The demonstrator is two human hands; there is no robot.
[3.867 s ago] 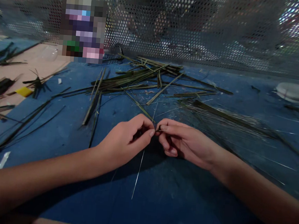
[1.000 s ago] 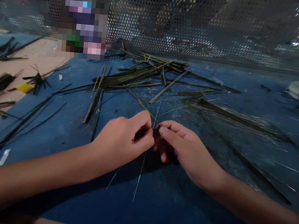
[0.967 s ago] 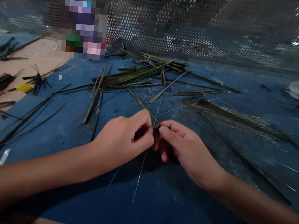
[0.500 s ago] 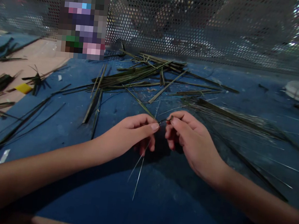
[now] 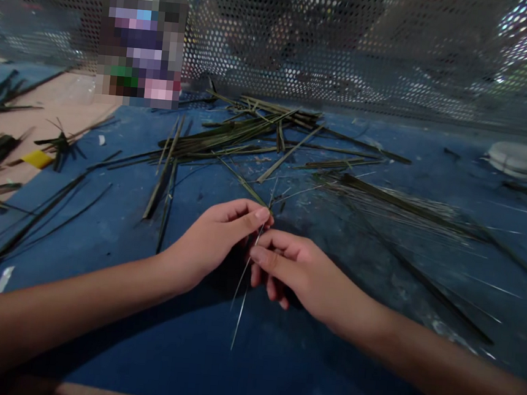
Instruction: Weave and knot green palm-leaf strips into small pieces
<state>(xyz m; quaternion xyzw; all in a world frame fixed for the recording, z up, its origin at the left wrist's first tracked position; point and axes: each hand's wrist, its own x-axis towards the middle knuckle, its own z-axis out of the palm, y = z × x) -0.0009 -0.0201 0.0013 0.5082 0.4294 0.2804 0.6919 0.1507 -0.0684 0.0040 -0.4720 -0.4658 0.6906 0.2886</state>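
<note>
My left hand (image 5: 218, 233) is closed, thumb and forefinger pinching a narrow green leaf strip (image 5: 246, 185) together with thin shiny wires. The strip slants up and away from the fingertips. Below them the wire ends (image 5: 237, 327) hang loose toward me. Just under and to the right, my right hand (image 5: 303, 265) is closed too, its thumb and forefinger pinched at the wires, close against the left fingers. Its other fingers curl beneath. The exact spot where strip and wire meet is partly hidden by the fingertips.
Beyond my hands lies a pile of dark green leaf strips (image 5: 232, 133) on the blue table (image 5: 303, 373). Thin wires (image 5: 410, 204) spread to the right, near a white round spool-like object (image 5: 520, 160). Perforated metal (image 5: 350, 51) stands behind. A yellow piece (image 5: 37, 159) lies left.
My right hand has moved down and left, from a dark bit beside the left fingertips to the wires below them. The left hand keeps its pinch, and the view has shifted slightly.
</note>
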